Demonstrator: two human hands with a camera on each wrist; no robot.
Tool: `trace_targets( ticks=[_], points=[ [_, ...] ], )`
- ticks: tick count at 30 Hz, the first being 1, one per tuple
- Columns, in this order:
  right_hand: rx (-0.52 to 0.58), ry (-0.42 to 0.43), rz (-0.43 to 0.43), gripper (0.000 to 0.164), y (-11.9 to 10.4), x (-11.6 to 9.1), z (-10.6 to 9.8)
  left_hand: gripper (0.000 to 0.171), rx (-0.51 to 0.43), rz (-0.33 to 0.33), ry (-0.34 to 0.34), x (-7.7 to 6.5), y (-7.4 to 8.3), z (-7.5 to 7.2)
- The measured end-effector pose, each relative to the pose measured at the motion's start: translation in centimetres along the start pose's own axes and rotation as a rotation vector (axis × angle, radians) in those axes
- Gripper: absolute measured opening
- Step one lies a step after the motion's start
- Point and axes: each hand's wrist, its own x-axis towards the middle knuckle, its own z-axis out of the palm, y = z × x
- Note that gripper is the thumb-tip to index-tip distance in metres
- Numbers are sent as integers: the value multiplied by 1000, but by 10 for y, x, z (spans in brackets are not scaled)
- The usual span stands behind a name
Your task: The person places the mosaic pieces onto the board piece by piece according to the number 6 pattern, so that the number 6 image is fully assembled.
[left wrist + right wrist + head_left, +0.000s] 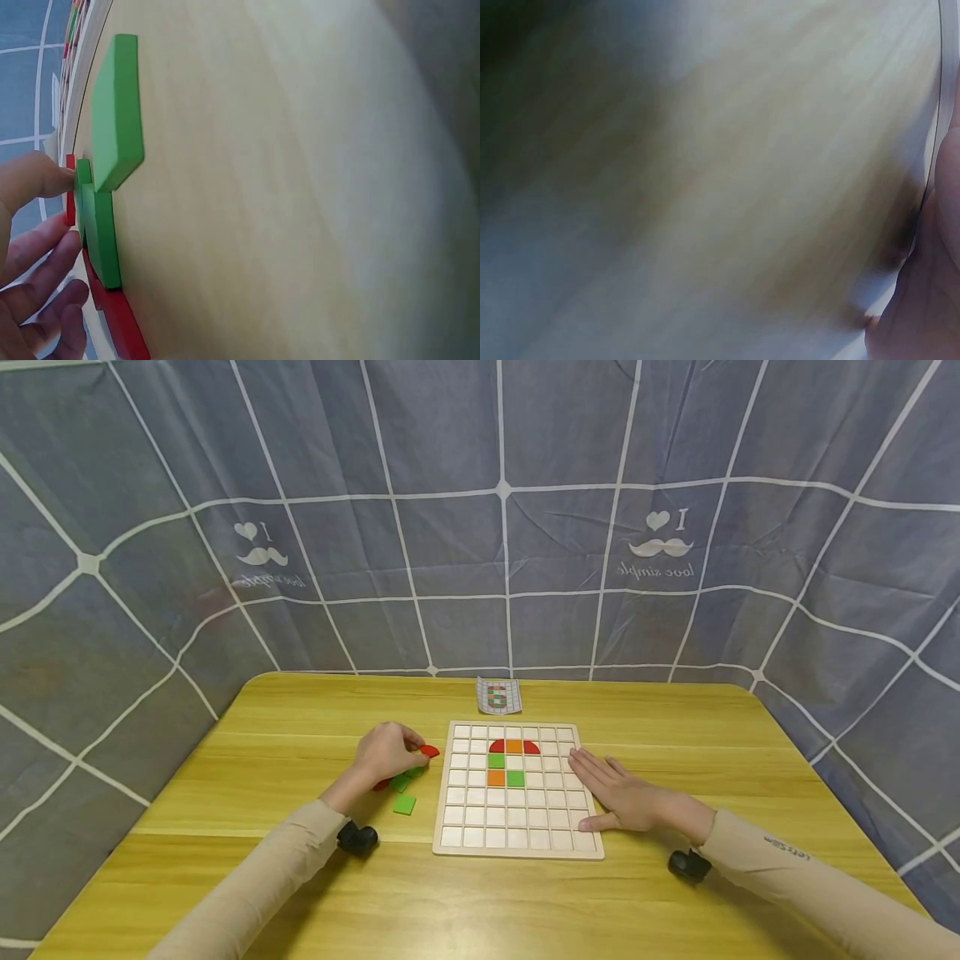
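From my remote post I find the left hand (386, 753), left of centre, pinching a red rounded piece (430, 751). The right hand (622, 795), right of centre, lies straight-fingered on the board (540, 817). Green tiles (404, 805) lie below the left hand; a pattern card (498, 697) sits above the board. I judge piece-picking underway; placement calls for matching the curve to the card.

Your right hand (926, 285) is cut off at the right-wrist view's lower right, with the tabletop (705, 187) blurred; mid-frame in the head view, the card's (498, 696) details are too small to read.
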Motion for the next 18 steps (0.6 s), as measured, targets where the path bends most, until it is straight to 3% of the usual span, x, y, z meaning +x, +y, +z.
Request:
trace_targets(
  ticks=[18],
  points=[
    [0, 32, -51, 93, -6, -2, -5, 26, -39, 122, 62, -3, 17, 3]
  ],
)
